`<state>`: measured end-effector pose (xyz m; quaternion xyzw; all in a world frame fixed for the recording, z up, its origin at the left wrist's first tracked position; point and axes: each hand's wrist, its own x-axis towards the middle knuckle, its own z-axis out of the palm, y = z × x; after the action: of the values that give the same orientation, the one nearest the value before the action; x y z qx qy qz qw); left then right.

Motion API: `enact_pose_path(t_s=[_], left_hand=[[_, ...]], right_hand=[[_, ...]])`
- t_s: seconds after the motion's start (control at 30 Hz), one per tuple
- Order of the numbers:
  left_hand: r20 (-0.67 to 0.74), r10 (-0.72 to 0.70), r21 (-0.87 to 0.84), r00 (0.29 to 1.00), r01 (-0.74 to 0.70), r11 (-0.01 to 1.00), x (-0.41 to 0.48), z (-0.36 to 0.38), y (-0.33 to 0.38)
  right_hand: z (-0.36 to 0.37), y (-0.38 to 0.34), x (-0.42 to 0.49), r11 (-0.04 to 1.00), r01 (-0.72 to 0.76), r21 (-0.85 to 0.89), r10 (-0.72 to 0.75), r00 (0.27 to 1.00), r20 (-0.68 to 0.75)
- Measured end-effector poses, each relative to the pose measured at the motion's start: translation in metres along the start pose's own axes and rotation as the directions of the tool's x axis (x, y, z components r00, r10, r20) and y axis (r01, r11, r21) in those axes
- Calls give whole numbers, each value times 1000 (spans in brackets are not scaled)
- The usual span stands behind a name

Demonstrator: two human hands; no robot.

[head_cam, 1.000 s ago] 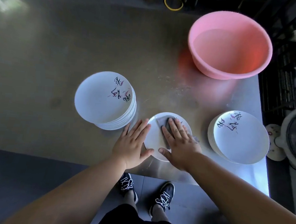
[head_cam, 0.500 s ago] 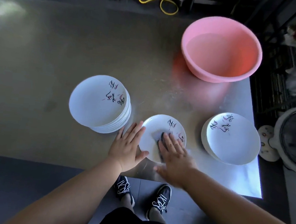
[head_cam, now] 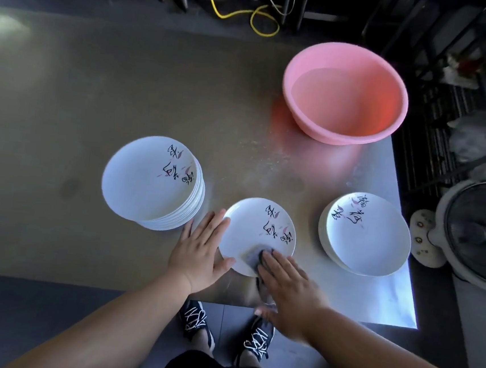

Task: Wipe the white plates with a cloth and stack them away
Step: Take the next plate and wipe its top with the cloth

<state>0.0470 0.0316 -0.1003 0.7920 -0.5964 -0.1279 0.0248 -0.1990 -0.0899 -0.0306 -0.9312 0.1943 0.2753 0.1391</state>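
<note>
One plate (head_cam: 257, 223) under cloth (head_cam: 254, 257), left stack (head_cam: 147, 180), right stack (head_cam: 370, 240), water (head_cam: 341, 104) in pink basin (head_cam: 329, 135)

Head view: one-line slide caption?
Right hand presses grey cloth on white plate, left hand flat at its rim, between a tall stack and a low stack.

Round white lettered plate (head_cam: 256, 229) lies flat between tall plate stack (head_cam: 144, 180) and low plate stack (head_cam: 370, 237); grey cloth (head_cam: 254, 256) on its near rim.
</note>
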Motion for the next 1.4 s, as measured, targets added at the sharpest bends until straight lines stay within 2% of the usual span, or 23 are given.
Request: enact_pose_path(t_s=[0.1, 0.23, 0.33, 0.47, 0.63, 0.77, 0.87, 0.93, 1.0, 1.1, 1.2, 1.3, 1.4], left_hand=[[15, 13, 4, 1000, -13, 1000, 0, -2, 0], [21, 10, 11, 1000, -11, 1000, 0, -4, 0], [15, 5, 14, 1000, -5, 1000, 0, -3, 1], [-16, 16, 15, 1000, -15, 1000, 0, -2, 0], [18, -2, 17, 1000, 2, 1000, 0, -4, 2], [-72, -34, 1, 997, 34, 999, -2, -5, 17], [-181, 112, 20, 977, -110, 994, -5, -5, 28], [-199, 237, 29, 951, -236, 971, -5, -10, 21], [-176, 275, 29, 945, -274, 961, -2, -13, 10], [-205, 228, 7, 952, -232, 973, -3, -9, 4], [-247, 181, -33, 952, -195, 980, -3, -3, 9], [-229, 176, -50, 957, -192, 980, -3, -5, 7], [-224, 166, -38, 960, -178, 983, -4, -7, 9]], right_hand=[[-22, 23, 32, 993, -116, 9, 117, 986, -117], [-54, 38, 68, 991, -112, -79, 106, 992, -75], [-36, 23, 51, 985, -173, 5, 172, 979, -106], [-7, 5, 27, 954, -283, 97, 289, 956, -50], [-47, 28, 63, 974, -215, 69, 221, 971, -94], [-28, 0, 25, 944, -286, 165, 296, 954, -40], [-14, -11, 0, 933, -298, 199, 295, 954, 45], [-20, 2, 9, 930, -286, 231, 294, 956, 2], [-32, 19, 30, 936, -247, 250, 275, 958, -84], [-46, 29, 49, 932, -222, 287, 268, 955, -130], [-35, -1, 28, 888, -307, 341, 348, 935, -65], [-21, -24, 8, 883, -328, 335, 352, 936, -11], [-35, -1, 32, 888, -309, 341, 360, 928, -97]])
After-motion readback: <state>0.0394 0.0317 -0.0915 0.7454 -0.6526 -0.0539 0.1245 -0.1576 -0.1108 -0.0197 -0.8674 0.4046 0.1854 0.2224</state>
